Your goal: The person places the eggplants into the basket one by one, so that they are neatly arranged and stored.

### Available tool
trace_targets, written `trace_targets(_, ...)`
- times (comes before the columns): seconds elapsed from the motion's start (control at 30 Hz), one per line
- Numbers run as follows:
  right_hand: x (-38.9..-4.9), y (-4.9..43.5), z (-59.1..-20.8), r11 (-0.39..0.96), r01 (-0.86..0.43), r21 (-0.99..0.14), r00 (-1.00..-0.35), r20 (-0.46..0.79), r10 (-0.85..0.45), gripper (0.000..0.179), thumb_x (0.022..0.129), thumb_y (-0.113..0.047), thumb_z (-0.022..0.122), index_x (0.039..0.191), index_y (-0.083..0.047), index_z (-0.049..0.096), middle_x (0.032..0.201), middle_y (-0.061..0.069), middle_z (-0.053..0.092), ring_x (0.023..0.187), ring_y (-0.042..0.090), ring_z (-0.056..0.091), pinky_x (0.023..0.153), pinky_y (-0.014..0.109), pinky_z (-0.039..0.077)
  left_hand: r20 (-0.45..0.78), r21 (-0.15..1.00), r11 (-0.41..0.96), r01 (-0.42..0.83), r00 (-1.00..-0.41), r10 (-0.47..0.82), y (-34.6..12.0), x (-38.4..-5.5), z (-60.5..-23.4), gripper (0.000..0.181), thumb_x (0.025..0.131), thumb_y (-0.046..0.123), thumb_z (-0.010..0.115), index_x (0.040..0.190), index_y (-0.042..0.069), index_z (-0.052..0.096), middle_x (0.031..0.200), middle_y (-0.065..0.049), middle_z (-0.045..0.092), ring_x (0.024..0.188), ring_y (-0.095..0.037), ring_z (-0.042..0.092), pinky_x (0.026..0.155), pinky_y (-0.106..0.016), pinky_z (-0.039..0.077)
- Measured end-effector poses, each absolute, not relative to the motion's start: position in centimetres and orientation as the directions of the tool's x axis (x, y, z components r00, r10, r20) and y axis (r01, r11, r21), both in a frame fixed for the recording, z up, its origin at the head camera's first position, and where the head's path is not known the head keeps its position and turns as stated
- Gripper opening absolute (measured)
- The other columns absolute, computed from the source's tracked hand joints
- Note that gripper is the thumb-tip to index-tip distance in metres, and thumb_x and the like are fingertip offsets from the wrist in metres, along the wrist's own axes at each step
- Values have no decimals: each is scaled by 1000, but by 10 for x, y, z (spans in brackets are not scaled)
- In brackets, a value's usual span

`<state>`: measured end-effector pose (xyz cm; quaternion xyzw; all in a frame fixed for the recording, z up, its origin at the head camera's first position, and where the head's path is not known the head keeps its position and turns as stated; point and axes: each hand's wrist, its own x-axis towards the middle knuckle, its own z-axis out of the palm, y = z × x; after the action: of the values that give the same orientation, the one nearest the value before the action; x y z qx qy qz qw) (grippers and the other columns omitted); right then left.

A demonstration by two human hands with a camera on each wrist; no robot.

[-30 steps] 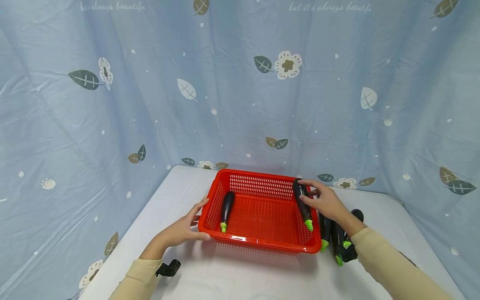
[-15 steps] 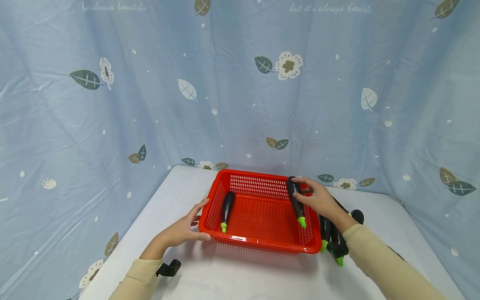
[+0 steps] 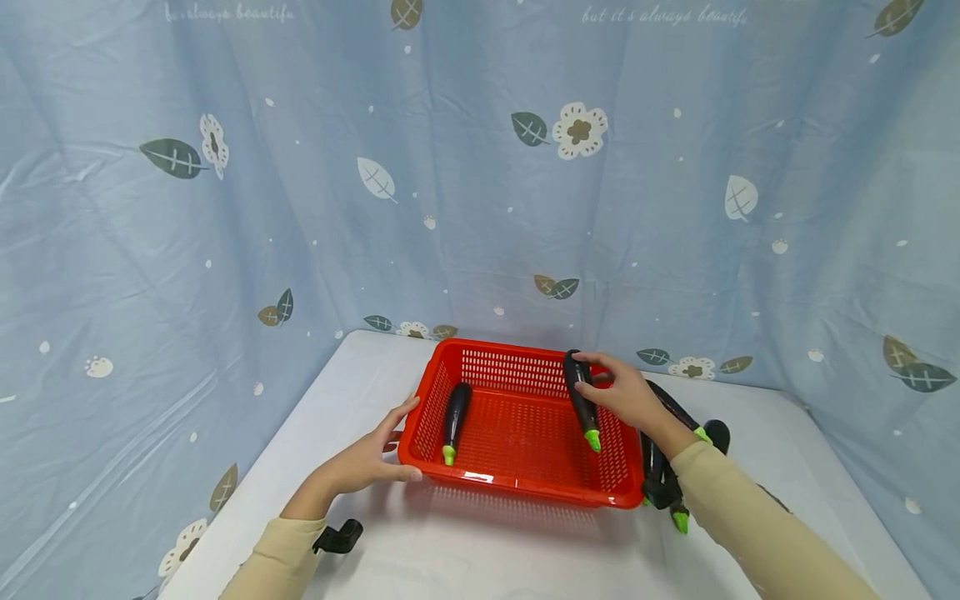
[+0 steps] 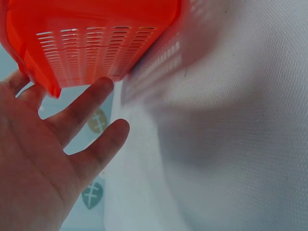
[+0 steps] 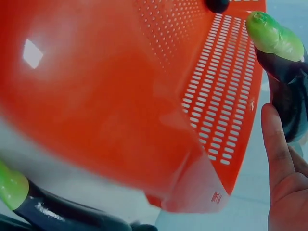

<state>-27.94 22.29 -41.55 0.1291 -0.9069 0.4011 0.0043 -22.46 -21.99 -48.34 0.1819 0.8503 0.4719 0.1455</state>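
Observation:
A red perforated plastic basket (image 3: 517, 485) stands on the white tabletop. Inside it, along the left side, lies one dark eggplant (image 3: 456, 417) with a green stem end. My right hand (image 3: 630, 398) grips a second eggplant (image 3: 580, 396) between thumb and fingers, over the right part of the basket, its green end pointing toward me. In the right wrist view, that eggplant's green stem end (image 5: 276, 37) shows beside the basket wall. At the basket's left rim is my left hand (image 3: 362, 461), fingers spread; its wrist view shows fingertips (image 4: 103, 86) right by the basket's side.
Several more eggplants (image 3: 675, 407) lie on the table just right of the basket, partly hidden under my right forearm. White cloth (image 3: 480, 558) covers the table. A blue patterned curtain (image 3: 472, 250) hangs behind and at both sides.
My right hand has moved left with its eggplant, from the basket's right wall farther in over the basket. The left hand and the basket have stayed put.

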Motion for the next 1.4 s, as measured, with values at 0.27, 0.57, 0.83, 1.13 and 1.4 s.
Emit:
trace_targets(0.27,-282,216,-414,636,-228,-737,-969,107,-224,52,96,-32,72,144,-22,57,137,20,59,118,37,61,85,48,58,-75,854,491,173,-893,444,-220,-224,-482,112,80,41,86,163,33,12,167,-10,19,136,-38,45,107,-59,44)
trace_targets(0.57,-289,205,-416,606,-226,-762,-966,94,-242,52,95,-29,73,144,-21,57,137,20,58,114,35,64,81,41,60,-79,852,496,169,-894,441,-221,-224,-484,111,80,41,86,163,34,12,168,-10,18,137,-38,45,106,-58,46)
trace_targets(0.83,-294,198,-418,612,-232,-756,-964,93,-250,50,95,-28,74,142,-21,59,133,19,59,108,31,65,73,33,58,-77,853,493,171,-894,442,-221,-224,-484,111,80,40,86,163,33,12,168,-10,17,136,-39,45,104,-59,47)
trace_targets(1.13,-299,191,-419,578,-182,-795,-967,38,-252,50,94,-27,74,142,-23,59,129,18,62,109,32,64,81,45,61,-71,854,490,178,-891,448,-221,-226,-485,111,81,39,86,163,34,12,169,-9,15,136,-39,45,104,-59,46)
trace_targets(1.4,-302,184,-425,565,-187,-804,-957,20,-289,49,96,-25,73,142,-20,59,127,19,63,102,28,66,86,48,59,-76,851,495,177,-890,449,-220,-227,-486,111,80,40,86,163,32,12,168,-12,16,137,-41,45,104,-61,46)
